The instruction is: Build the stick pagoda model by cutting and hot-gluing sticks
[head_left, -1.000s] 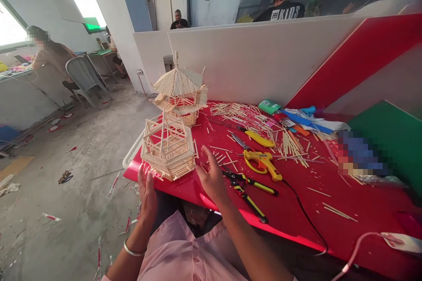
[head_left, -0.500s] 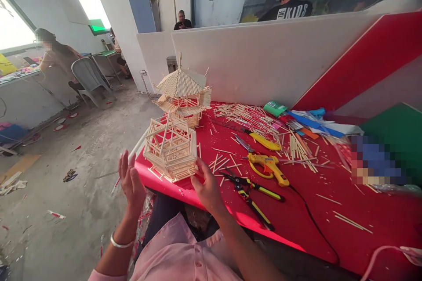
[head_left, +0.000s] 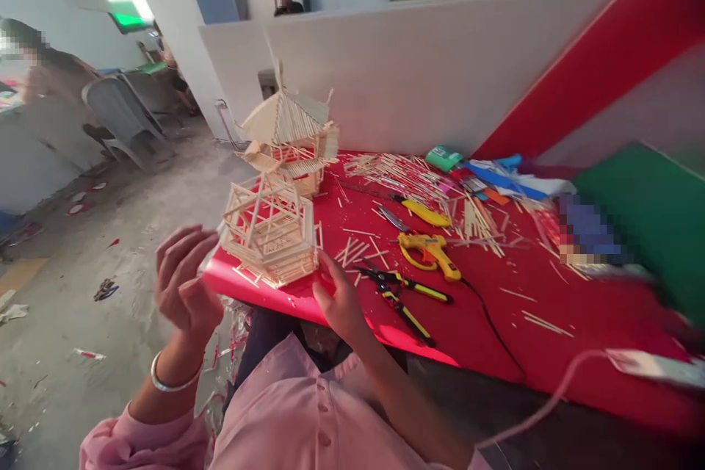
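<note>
We were handling the open stick frame [head_left: 269, 231], which stood at the near left corner of the red tabletop [head_left: 496, 323], just in front of a roofed stick model [head_left: 289, 136]. Our right hand [head_left: 335, 297] touched the frame's near right base. We could not tell whether its fingers pinched it or only rested there. Our left hand [head_left: 184, 283] hung off the tabletop's edge, fingers loosely curled and holding nothing. In our judgement, any firmer grip called for both hands low on the base and light pressure, since the sticks looked fragile. The hollow frame seemed to hold nothing. A glue gun [head_left: 427, 253], pliers [head_left: 405, 294] and loose sticks [head_left: 402, 176] lay to the right.
</note>
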Demonstrator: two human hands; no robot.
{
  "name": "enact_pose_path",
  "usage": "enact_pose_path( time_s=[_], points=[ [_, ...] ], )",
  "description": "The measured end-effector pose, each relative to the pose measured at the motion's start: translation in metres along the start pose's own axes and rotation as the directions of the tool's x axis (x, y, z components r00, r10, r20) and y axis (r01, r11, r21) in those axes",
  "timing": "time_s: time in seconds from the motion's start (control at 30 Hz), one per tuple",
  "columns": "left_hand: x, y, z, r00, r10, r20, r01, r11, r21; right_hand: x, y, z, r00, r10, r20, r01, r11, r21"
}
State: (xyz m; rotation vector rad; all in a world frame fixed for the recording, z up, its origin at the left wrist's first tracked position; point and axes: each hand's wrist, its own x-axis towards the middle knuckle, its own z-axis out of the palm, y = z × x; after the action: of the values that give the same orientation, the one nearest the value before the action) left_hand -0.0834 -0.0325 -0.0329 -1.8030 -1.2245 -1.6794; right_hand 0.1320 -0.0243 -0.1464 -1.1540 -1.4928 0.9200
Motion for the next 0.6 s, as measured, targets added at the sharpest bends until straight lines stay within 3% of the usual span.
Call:
enact_pose_path(
  time_s=[0.07,0.13,0.17,0.2,0.27,0.3,0.4,0.47,0.6],
  points=[
    [-0.034,0.007,-0.002,0.999,0.0,-0.043,-0.001,1.0,-0.027,-0.005,0.0,-0.006,1.0,-0.007,-0.01,0.006,0.999,-0.043],
    [-0.064,0.015,-0.002,0.986,-0.101,0.129,0.116,0.987,-0.112,-0.009,-0.002,-0.016,1.0,0.005,0.006,-0.005,0.994,-0.105],
    [-0.076,0.021,0.0,0.959,-0.161,0.234,0.197,0.97,-0.144,-0.009,-0.003,-0.023,1.0,0.023,0.02,-0.02,0.988,-0.15],
    [-0.086,0.027,0.004,0.909,-0.202,0.364,0.272,0.95,-0.154,-0.009,-0.005,-0.032,0.998,0.049,0.03,-0.042,0.977,-0.21],
    [-0.1,0.041,0.017,0.758,-0.252,0.601,0.405,0.905,-0.13,-0.005,-0.008,-0.051,0.994,0.105,0.013,-0.092,0.918,-0.386],
    [-0.104,0.047,0.026,0.692,-0.27,0.67,0.454,0.884,-0.112,-0.001,-0.009,-0.061,0.992,0.129,-0.012,-0.118,0.866,-0.487],
    [-0.111,0.061,0.056,0.567,-0.281,0.774,0.513,0.856,-0.065,0.014,-0.013,-0.085,0.982,0.167,-0.084,-0.178,0.693,-0.699],
    [-0.112,0.066,0.074,0.532,-0.28,0.799,0.509,0.86,-0.038,0.026,-0.016,-0.094,0.978,0.192,-0.085,-0.189,0.63,-0.753],
    [-0.11,0.073,0.102,0.379,-0.328,0.865,0.346,0.917,0.196,0.045,-0.022,-0.098,0.97,0.242,-0.039,-0.172,0.557,-0.813]
  ],
)
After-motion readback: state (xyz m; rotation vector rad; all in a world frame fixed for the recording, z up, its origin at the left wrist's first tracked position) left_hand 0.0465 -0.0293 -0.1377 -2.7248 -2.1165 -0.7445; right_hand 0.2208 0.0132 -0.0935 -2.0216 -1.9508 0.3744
